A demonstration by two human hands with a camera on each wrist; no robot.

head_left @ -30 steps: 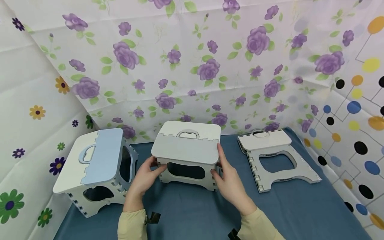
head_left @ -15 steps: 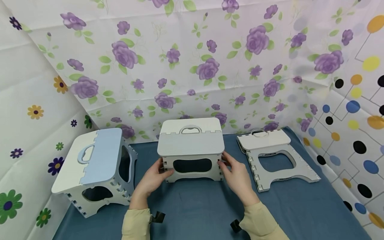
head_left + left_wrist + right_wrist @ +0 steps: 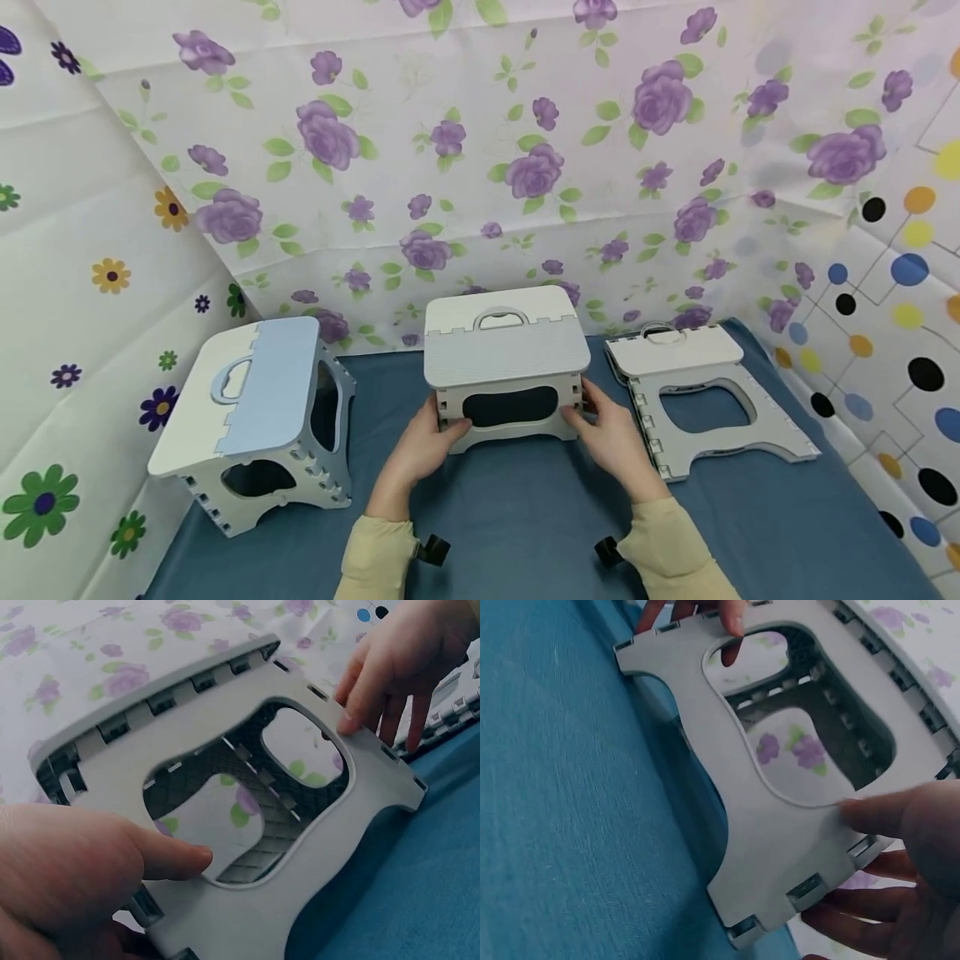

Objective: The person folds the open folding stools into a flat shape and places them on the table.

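The left hand and the right hand grip the middle stool at opposite sides; equal force from both should probably hold it steady.

The blue cloth-covered bench carries a blue-and-white stool standing unfolded at the left and a folded white stool lying flat at the right. Between them is an upright grey-and-white stool, its contact with the bench unclear.
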